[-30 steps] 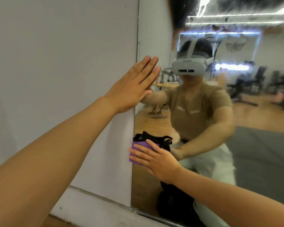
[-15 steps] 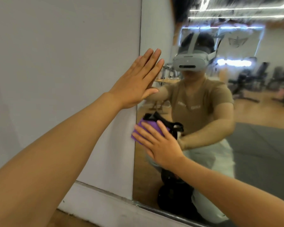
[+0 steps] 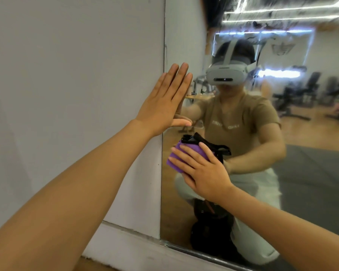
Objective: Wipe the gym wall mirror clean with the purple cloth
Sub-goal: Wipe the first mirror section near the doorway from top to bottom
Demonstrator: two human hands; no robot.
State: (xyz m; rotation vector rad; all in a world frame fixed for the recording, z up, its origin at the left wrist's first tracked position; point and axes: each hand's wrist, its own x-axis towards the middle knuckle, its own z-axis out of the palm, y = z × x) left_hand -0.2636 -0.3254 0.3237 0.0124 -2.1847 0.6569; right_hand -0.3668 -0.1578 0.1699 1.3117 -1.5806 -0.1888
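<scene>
Midway at best, judging by the glass: wiping near the left edge of the mirror [image 3: 311, 182], around 6 o'clock of the frame's centre, with the wide stretch toward 3 o'clock apparently not yet reached. Right hand [image 3: 202, 171] spread flat, fingers straight, pressing the purple cloth [image 3: 176, 159] against the glass. Left hand [image 3: 164, 106] open and flat at 10 o'clock of the cloth, bracing where wall [image 3: 67, 75] meets mirror. Reflected shirt lettering too blurred to read.
</scene>
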